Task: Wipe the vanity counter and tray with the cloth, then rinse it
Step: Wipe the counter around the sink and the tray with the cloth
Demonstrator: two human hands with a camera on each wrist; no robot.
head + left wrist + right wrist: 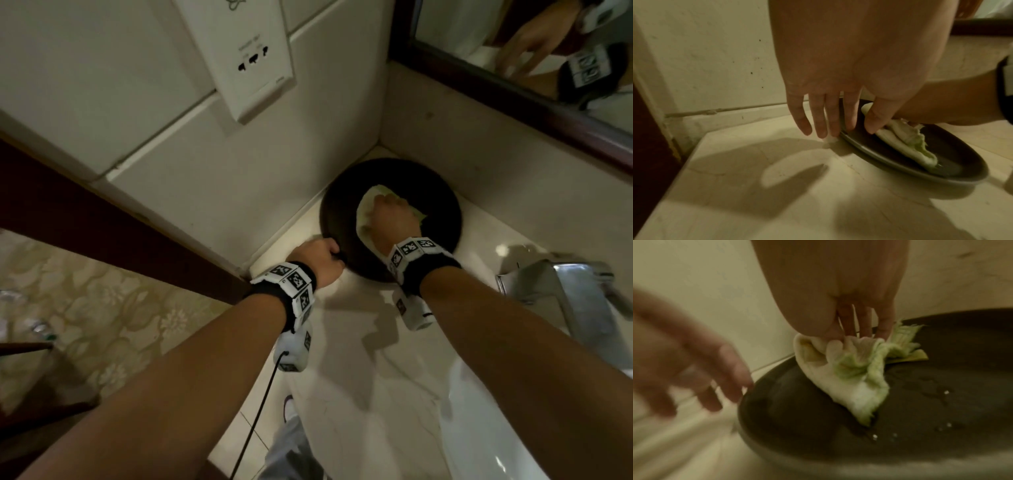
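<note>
Your right hand (394, 219) has the cloth (855, 374) bunched under its fingertips and pressed down on the floor of the tray (442, 205), roughly at the tray's middle; the fingers are bent into the pale green-and-cream fabric, so the hold is a tight pinch on the cloth. Your left hand (320, 260) sits at the tray's near left rim: from the head view it looks curled against the edge, while the left wrist view shows the fingers (822, 120) fairly straight, tips down where rim meets counter, bracing the tray more than clasping it. The tray itself, round, dark and shallow, sits in the corner of the vanity counter (359, 342), hard by the two walls. Judging by this, you are in the tray part of the job: droplets and a wet sheen (941, 394) lie on the tray floor to the right of the cloth, so that area has been gone over or wetted but is not dry. Whether the counter around the tray has been wiped I cannot tell. The rinse is clearly not yet done, since the cloth is on the tray and the faucet (561, 291), to the right of the tray, is untouched. The socket plate (253, 61) on the wall above the tray carries small print too blurred to read.
</note>
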